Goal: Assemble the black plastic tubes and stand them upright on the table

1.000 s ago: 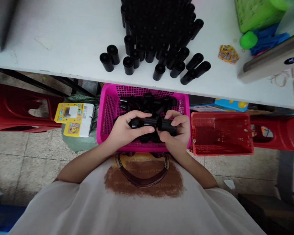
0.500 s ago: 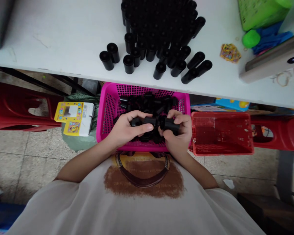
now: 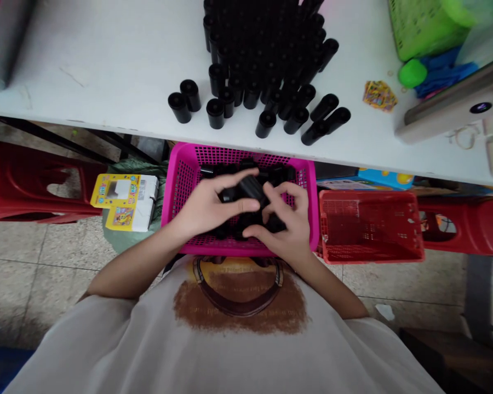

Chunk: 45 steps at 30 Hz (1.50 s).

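My left hand [image 3: 207, 208] is closed on a black plastic cylinder [image 3: 252, 189], tilted between its thumb and fingers. A second dark piece [image 3: 228, 195] shows near that palm; whether it is gripped is unclear. My right hand [image 3: 287, 216] is just to the right, thumb and fingers apart, with its index fingertip by the cylinder's right end. Dark parts show below its palm, and I cannot tell whether any is held. Both hands are over a pink basket [image 3: 240, 250] containing many loose black parts.
On the white table [image 3: 119, 65], many black cylinders [image 3: 265, 123] stand upright in a cluster. Stickers [image 3: 380, 96], a pale device [image 3: 447, 106] and a green basket [image 3: 419, 33] lie to the right. A red crate [image 3: 372, 257] and a yellow-and-white box [image 3: 143, 205] flank the pink basket.
The two black pieces held end to end are no longer seen that way. My left hand now tilts one cylinder; my right hand's fingers have spread and its thumb has moved left.
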Motion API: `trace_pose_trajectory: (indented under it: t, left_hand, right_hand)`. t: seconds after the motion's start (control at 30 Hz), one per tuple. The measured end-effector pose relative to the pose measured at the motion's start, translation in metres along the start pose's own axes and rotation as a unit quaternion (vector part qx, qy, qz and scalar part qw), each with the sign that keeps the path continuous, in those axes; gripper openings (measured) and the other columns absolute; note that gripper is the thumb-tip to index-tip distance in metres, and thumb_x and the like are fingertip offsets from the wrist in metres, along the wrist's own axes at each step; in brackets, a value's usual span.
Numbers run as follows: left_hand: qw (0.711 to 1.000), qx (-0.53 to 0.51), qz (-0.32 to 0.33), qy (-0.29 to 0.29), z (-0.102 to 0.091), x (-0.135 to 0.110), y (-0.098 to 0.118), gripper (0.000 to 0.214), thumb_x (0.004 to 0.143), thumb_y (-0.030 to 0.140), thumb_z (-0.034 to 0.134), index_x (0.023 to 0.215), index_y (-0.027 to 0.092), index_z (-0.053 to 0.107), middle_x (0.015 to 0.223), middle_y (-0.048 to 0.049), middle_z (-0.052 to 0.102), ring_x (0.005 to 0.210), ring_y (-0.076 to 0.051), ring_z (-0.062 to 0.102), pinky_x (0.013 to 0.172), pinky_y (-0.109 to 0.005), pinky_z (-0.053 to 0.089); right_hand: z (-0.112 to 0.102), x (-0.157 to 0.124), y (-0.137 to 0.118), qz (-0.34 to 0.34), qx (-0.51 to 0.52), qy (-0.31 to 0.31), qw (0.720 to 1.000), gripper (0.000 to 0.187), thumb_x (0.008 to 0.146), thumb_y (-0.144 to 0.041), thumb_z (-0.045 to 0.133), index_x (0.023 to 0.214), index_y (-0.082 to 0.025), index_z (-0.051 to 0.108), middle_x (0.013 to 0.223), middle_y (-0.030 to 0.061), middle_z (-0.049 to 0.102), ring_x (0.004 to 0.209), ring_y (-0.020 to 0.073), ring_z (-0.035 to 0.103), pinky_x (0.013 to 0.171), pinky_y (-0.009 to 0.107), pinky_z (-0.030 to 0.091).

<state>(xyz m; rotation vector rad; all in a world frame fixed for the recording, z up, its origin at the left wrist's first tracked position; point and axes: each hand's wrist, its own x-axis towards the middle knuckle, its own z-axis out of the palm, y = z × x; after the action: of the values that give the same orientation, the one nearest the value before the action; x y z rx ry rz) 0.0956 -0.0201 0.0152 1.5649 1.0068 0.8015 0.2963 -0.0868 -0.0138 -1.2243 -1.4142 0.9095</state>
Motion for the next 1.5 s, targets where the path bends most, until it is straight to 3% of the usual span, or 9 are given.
trace_pose_trajectory:
  t: [0.07,0.2,0.4,0.57,0.63,0.77,0.97,1.07,1.5]
  left_hand:
    - [0.989,0.117,0.062,0.066,-0.011,0.022,-0.003,0.058,0.083,0.043,0.089,0.135,0.022,0.074,0.127,-0.0094,0.073,0.125,-0.029,0.069,0.115,-0.041,0.052]
    - [0.957,0.237,0.128,0.106,-0.023,0.072,-0.023,0.052,0.088,0.028,0.083,0.137,0.020,0.071,0.126,-0.0106,0.065,0.125,-0.032,0.068,0.113,-0.042,0.053]
    - [0.915,0.396,0.053,0.050,-0.012,0.114,-0.021,0.068,0.090,0.013,0.074,0.155,0.016,0.054,0.128,-0.0108,0.063,0.106,-0.028,0.072,0.106,-0.044,0.057]
    - [0.913,0.383,0.134,0.043,-0.001,0.077,0.024,0.052,0.097,0.005,0.060,0.148,0.019,0.061,0.142,-0.0133,0.060,0.113,-0.028,0.070,0.105,-0.042,0.056]
    - [0.937,0.300,0.177,-0.027,0.002,0.053,0.031,0.029,0.098,0.014,0.068,0.125,0.021,0.073,0.128,-0.0094,0.068,0.113,-0.027,0.071,0.104,-0.041,0.056]
    - [0.967,0.174,0.116,-0.145,0.004,0.017,0.023,0.009,0.095,0.028,0.077,0.099,0.021,0.074,0.105,-0.0051,0.074,0.104,-0.022,0.073,0.096,-0.036,0.058]
    - [0.989,0.095,0.113,0.017,0.014,-0.012,0.011,0.022,0.094,0.035,0.079,0.082,0.021,0.066,0.120,-0.0095,0.077,0.113,-0.022,0.074,0.100,-0.037,0.058]
    - [0.979,0.070,0.146,0.121,0.023,-0.022,0.004,0.024,0.093,0.034,0.081,0.080,0.021,0.065,0.119,-0.0100,0.080,0.112,-0.022,0.076,0.099,-0.037,0.060]
    - [0.976,0.039,0.151,0.151,0.034,-0.026,-0.008,0.025,0.096,0.034,0.078,0.080,0.021,0.063,0.114,-0.0093,0.080,0.109,-0.020,0.078,0.096,-0.037,0.062]
  right_hand:
    - [0.000,0.002,0.004,0.108,0.142,0.007,0.984,0.053,0.077,-0.036,0.093,0.127,-0.040,0.075,0.117,-0.0008,0.058,0.070,0.0089,0.060,0.066,0.029,0.062]
    - [-0.005,0.006,0.013,0.294,0.363,-0.020,0.884,0.045,0.073,-0.023,0.088,0.113,-0.037,0.073,0.106,-0.0057,0.067,0.084,0.0102,0.068,0.067,0.020,0.061]
    - [-0.010,0.013,0.011,0.323,0.418,0.003,0.849,0.046,0.071,-0.021,0.090,0.111,-0.034,0.069,0.106,-0.0082,0.075,0.086,0.0106,0.073,0.073,0.023,0.066]
    - [-0.012,0.015,0.007,0.302,0.414,0.030,0.858,0.044,0.071,-0.021,0.091,0.107,-0.033,0.069,0.102,-0.0090,0.076,0.084,0.0102,0.074,0.071,0.023,0.068]
    - [-0.013,0.014,0.007,0.291,0.415,0.031,0.861,0.043,0.070,-0.023,0.092,0.105,-0.033,0.071,0.099,-0.0092,0.075,0.082,0.0094,0.074,0.068,0.020,0.066]
    - [-0.010,0.014,0.006,0.274,0.397,0.032,0.875,0.037,0.070,-0.025,0.094,0.100,-0.033,0.073,0.095,-0.0087,0.075,0.083,0.0099,0.074,0.064,0.018,0.063]
    - [0.005,0.017,0.001,0.270,0.380,0.077,0.882,0.037,0.086,-0.061,0.083,0.105,-0.032,0.070,0.115,-0.0018,0.079,0.118,0.0200,0.074,0.089,0.034,0.067]
    - [0.015,0.015,-0.003,0.267,0.385,0.081,0.880,0.048,0.086,-0.075,0.076,0.095,-0.030,0.063,0.106,-0.0010,0.080,0.109,0.0194,0.077,0.085,0.033,0.068]
    - [0.028,0.011,-0.006,0.258,0.365,0.092,0.890,0.060,0.082,-0.084,0.074,0.097,-0.029,0.055,0.100,0.0006,0.079,0.101,0.0203,0.078,0.077,0.031,0.067]
